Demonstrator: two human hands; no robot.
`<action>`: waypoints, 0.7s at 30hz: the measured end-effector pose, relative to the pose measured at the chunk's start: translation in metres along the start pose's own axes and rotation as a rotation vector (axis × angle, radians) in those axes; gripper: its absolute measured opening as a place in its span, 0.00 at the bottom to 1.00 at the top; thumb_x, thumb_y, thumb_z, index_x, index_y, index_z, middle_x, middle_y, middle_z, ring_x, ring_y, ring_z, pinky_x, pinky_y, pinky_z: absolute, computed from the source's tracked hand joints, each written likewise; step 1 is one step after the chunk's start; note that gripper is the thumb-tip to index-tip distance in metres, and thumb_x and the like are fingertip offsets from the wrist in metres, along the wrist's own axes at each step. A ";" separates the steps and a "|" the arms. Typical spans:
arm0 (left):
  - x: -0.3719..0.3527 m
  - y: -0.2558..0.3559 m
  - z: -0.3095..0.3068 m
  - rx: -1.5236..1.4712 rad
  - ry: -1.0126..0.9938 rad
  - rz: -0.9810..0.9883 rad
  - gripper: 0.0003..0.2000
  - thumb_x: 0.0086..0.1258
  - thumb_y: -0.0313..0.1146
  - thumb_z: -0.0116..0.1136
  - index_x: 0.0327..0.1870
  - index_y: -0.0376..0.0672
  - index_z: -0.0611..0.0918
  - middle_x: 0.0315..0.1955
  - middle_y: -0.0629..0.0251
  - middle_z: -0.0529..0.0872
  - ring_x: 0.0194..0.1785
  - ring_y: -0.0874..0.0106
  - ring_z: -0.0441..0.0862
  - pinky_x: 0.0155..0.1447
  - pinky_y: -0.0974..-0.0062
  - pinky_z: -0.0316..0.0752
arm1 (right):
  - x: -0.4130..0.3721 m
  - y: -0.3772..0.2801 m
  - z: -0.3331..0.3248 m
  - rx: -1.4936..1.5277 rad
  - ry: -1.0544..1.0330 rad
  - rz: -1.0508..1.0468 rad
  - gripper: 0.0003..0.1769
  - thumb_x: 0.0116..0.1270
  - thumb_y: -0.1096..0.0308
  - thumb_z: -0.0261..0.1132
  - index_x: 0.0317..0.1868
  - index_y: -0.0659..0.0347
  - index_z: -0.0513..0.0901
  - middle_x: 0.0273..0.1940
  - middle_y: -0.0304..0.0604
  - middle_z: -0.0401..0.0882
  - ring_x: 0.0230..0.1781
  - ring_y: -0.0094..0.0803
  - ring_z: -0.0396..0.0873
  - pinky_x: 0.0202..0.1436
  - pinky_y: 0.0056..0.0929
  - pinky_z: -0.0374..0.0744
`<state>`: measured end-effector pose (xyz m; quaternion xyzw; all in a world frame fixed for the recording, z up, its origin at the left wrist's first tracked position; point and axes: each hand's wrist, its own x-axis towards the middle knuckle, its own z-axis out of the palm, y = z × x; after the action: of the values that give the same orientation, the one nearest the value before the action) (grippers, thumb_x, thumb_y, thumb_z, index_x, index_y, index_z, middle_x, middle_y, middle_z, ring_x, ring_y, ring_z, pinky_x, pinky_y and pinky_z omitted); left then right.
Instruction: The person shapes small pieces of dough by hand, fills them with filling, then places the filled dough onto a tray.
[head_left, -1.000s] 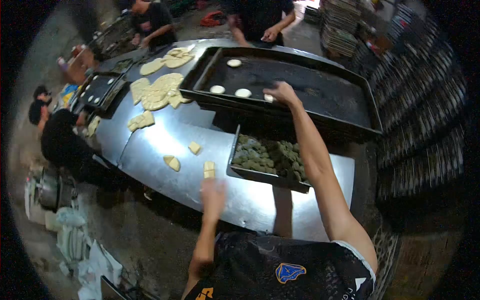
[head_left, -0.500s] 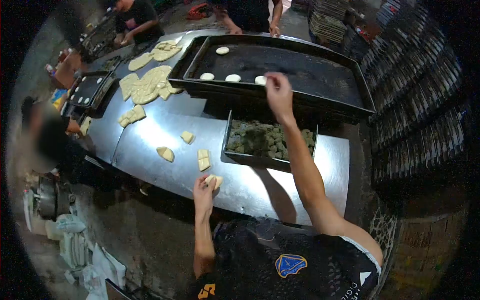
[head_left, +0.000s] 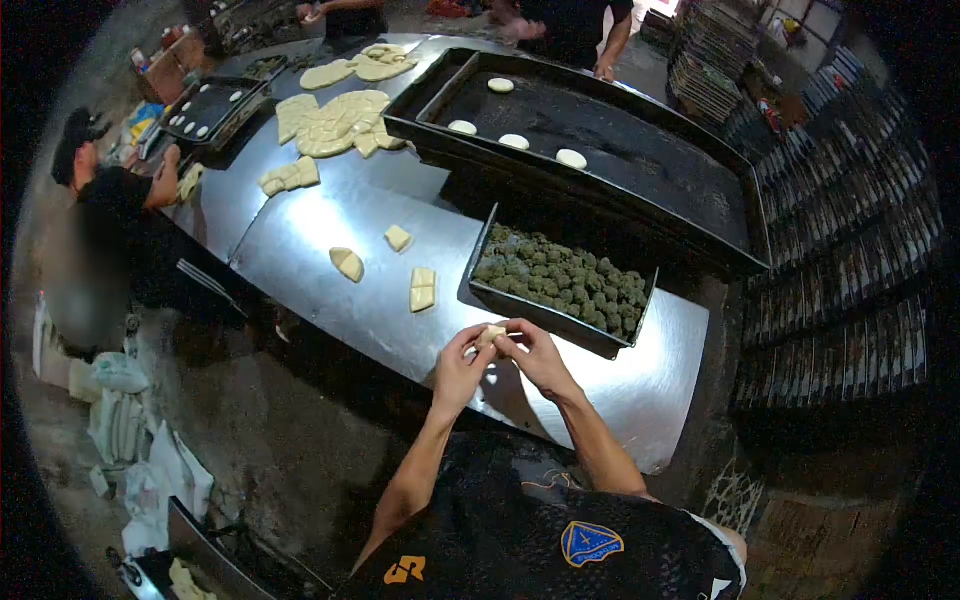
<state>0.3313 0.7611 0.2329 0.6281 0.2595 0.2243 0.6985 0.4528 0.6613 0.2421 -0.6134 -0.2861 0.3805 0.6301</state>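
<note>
Between my left hand (head_left: pixel 463 364) and my right hand (head_left: pixel 533 356) is a small piece of pale dough (head_left: pixel 490 337), pinched by the fingers of both above the metal table's near edge. Just beyond and to the right stands a metal box (head_left: pixel 560 321) of dark green balls (head_left: pixel 570 280). Left of it lie a scored dough piece (head_left: pixel 423 289), a small square one (head_left: pixel 398 238) and a wedge-shaped one (head_left: pixel 347 264). Behind, a large black tray (head_left: pixel 640 165) holds several flat white rounds, one of them (head_left: pixel 571 159) near its front rim.
Scored dough sheets (head_left: pixel 335 122) lie at the table's far left, with a smaller slab (head_left: pixel 289 176) nearer. A co-worker (head_left: pixel 130 195) stands at the left by another tray (head_left: pixel 205 108). Two more people are across the table. Stacked trays (head_left: pixel 840 240) stand at the right.
My right hand has come back from the large tray and joined my left hand at the dough piece. A white round now rests where my right hand was. The view has shifted.
</note>
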 end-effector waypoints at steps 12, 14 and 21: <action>0.037 -0.015 -0.020 -0.189 0.070 -0.213 0.17 0.70 0.42 0.63 0.48 0.36 0.82 0.31 0.73 0.83 0.30 0.83 0.75 0.35 0.84 0.70 | 0.149 -0.006 -0.093 -1.338 0.088 -0.371 0.10 0.59 0.65 0.69 0.40 0.59 0.86 0.47 0.50 0.70 0.50 0.50 0.68 0.50 0.46 0.77; 0.044 0.002 -0.015 -0.235 0.117 -0.228 0.19 0.70 0.42 0.62 0.49 0.34 0.81 0.34 0.70 0.84 0.34 0.80 0.78 0.39 0.83 0.72 | 0.175 0.013 -0.104 -1.417 0.048 -0.438 0.09 0.59 0.66 0.69 0.39 0.59 0.86 0.46 0.51 0.69 0.49 0.50 0.68 0.50 0.47 0.77; 0.093 0.017 -0.012 -0.552 0.053 -0.279 0.22 0.74 0.42 0.56 0.54 0.26 0.77 0.48 0.56 0.82 0.52 0.71 0.80 0.60 0.75 0.74 | 0.165 -0.013 -0.091 -1.119 0.153 -0.313 0.17 0.51 0.60 0.76 0.38 0.62 0.86 0.44 0.47 0.70 0.49 0.45 0.67 0.50 0.40 0.75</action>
<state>0.3947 0.8318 0.2415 0.3671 0.2907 0.2045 0.8596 0.6203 0.7482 0.2302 -0.8291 -0.4842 0.0286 0.2781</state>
